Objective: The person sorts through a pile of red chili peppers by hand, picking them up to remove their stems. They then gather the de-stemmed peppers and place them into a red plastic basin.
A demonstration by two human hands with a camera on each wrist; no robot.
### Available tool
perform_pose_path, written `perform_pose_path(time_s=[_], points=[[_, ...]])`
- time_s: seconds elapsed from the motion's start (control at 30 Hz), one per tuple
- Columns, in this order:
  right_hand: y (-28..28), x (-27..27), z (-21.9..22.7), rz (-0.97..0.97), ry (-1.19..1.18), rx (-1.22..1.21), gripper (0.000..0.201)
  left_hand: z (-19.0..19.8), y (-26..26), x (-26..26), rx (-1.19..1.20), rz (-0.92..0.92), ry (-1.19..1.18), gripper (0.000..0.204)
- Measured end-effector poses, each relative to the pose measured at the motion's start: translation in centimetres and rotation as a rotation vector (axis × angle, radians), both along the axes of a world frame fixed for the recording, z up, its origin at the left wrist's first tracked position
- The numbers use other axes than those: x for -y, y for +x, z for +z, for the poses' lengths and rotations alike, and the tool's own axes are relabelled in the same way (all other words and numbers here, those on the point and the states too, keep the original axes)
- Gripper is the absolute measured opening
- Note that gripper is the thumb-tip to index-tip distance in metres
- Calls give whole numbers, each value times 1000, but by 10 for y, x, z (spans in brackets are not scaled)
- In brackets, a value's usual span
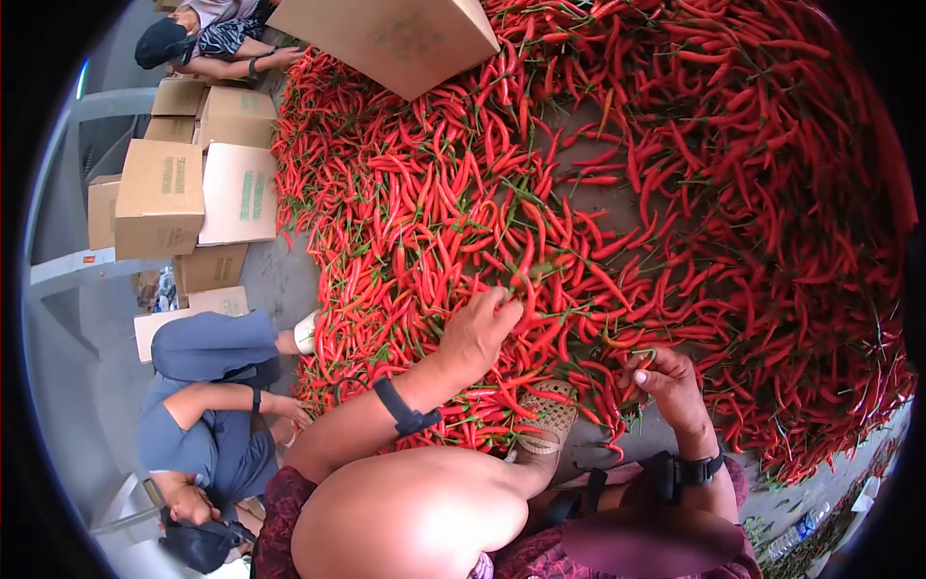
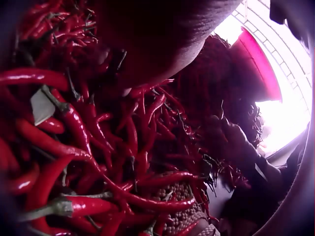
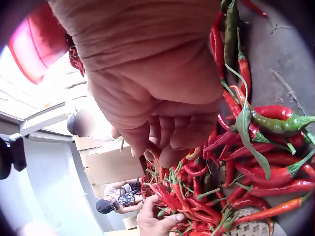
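the left hand reaches into the chillies heaped on the ground ahead, fingers curled down among them, though whether it grips any i cannot tell. the right hand pinches a few chillies at the heap's near edge. green print on the boxes at left is too small to read.

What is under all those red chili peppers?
Grey floor shows through bare gaps in the red chili peppers. Elsewhere the heap covers whatever lies beneath. The left hand rests on top.
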State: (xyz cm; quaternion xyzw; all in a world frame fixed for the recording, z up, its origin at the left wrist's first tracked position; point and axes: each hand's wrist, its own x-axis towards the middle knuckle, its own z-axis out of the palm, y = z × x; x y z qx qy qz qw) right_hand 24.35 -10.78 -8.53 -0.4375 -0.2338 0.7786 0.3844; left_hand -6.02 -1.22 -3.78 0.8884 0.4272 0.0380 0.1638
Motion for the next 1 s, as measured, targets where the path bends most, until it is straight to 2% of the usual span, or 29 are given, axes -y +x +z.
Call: perform_pose_path(time_s=[0.07,0.17,0.27,0.3,0.4,0.47,0.53,0.6,0.63,0.77,0.87,1.0], points=[[2,0,0,-31,20,-18,12,-4,-9,13,14,-65,36,40],[6,-1,-4,-59,21,-13,15,15,-7,18,49,-146,12,29],[9,-2,-6,-87,4,-6,16,30,-6,23,58,-220,-93,28],[10,-2,-8,-94,6,-5,16,33,-3,23,93,-194,-136,26],[12,1,-10,-108,-1,-11,17,37,-12,-9,175,-93,-184,27],[14,3,-8,-113,-7,-30,17,51,-23,-25,236,373,-439,30],[17,3,-7,-116,16,-20,16,66,-38,-49,247,473,-464,30],[19,2,-3,-120,38,-11,16,68,-58,-63,388,721,-693,31],[19,3,-2,-133,26,0,16,63,-68,-67,470,717,-692,30],[20,5,-3,-141,18,23,15,68,-89,-65,542,888,-731,26],[19,7,-5,-139,12,29,15,78,-99,-68,345,917,-750,24],[18,9,-5,-132,0,42,15,75,-108,-69,312,958,-719,23]])
